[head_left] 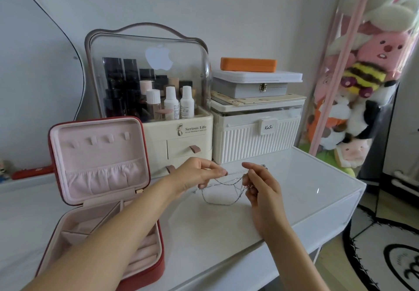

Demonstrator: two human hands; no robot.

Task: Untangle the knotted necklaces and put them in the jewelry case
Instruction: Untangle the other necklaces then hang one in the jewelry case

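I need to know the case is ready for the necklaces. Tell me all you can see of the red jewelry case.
The jewelry case stands open on the white table, left of both hands. Red outside, pale pink lining. Its upright lid has four small tabs and a gathered pocket; the base holds dividers and ring rolls. The left forearm crosses above its base.

surface: white glossy table (306, 191) | resting on it: open red jewelry case (102, 200) at left; cream cosmetics organizer (181, 136) and ribbed white storage box (256, 141) along the back

Two bare forearms entering from 6 o'clock; left hand (199, 173) and right hand (260, 188) without sleeves, rings or wristwear.
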